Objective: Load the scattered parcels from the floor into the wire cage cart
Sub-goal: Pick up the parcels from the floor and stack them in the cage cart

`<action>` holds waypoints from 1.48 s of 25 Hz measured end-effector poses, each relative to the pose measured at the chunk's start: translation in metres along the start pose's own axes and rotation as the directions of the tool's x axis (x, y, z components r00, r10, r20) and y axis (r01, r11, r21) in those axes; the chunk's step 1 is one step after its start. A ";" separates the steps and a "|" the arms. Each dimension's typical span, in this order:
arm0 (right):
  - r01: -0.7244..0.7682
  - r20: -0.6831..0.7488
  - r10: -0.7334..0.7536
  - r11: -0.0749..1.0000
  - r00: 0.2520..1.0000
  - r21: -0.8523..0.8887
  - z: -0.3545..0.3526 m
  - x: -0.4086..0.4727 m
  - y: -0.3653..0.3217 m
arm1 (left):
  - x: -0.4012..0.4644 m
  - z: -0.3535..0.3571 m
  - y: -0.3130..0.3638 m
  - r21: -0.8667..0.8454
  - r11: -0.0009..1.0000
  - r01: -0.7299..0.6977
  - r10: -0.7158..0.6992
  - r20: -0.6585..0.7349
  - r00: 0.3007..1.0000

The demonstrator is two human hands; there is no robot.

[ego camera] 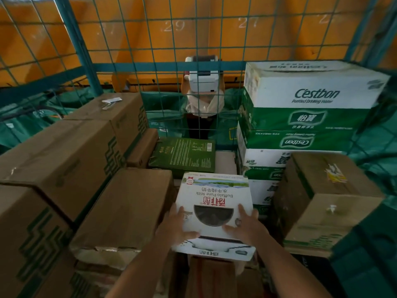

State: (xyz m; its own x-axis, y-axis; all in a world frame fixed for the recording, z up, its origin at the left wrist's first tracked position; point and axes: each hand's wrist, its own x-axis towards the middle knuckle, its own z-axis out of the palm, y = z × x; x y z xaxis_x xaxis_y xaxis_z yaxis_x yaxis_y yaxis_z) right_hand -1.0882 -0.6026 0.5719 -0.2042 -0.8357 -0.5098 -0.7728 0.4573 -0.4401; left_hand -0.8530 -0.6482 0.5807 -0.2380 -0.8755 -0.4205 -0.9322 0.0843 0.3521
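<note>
**Milk carton held over the gap in a half-filled cage cart**

A person stands at the open side of a teal wire cage cart [199,67], both bare forearms reaching in; the left hand [178,230] and right hand [247,227] grip a white milk carton [214,203] printed "Buffalo Pure Milk", one hand at each near corner; each thumb lies flat across the top face and the fingers curl over the side edges, so the carton is held firmly between them; it sits level in the middle of the cart, above a narrow gap between the stacks; whether it rests on anything beneath cannot be told.

To the left, just beside the carton, stands a brown cardboard box [126,207] with a crushed front edge; larger brown boxes with green stripe patterns [64,160] rise beyond it along the left side. Ahead of the carton lies a dark green flat box [184,155]. To the right, a stack of green-and-white Cestbon water cases [309,100] climbs against the far corner; a brown box with torn tape [326,194] sits in front of it. Through the back mesh a small white label printer [204,80] shows against an orange wall [129,29] marked with pale numbers.
</note>
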 end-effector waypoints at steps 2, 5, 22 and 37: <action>-0.009 -0.022 0.009 1.000 1.000 -0.007 0.007 0.001 0.004 | 0.006 0.002 -0.003 -0.025 1.000 -0.003 0.005 0.055 0.998; -0.007 -0.058 0.001 0.993 0.998 -0.114 0.021 0.006 0.009 | 0.009 0.016 -0.005 -0.043 0.998 0.042 -0.037 0.112 0.993; 0.002 0.034 0.002 0.994 0.999 -0.112 0.010 0.015 0.003 | 0.025 0.026 -0.013 -0.059 0.996 0.073 -0.068 0.091 0.994; -0.055 -0.112 0.027 0.967 0.993 -0.250 0.007 0.001 -0.005 | 0.035 0.008 -0.007 0.182 0.983 0.003 -0.016 0.069 0.998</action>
State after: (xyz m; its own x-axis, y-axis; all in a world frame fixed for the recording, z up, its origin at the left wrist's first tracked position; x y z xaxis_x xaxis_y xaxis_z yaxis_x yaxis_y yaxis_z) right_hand -1.0805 -0.6037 0.5678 -0.2916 -0.8518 -0.4353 -0.8860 0.4120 -0.2129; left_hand -0.8570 -0.6752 0.5572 -0.2413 -0.8421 -0.4824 -0.9670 0.1669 0.1923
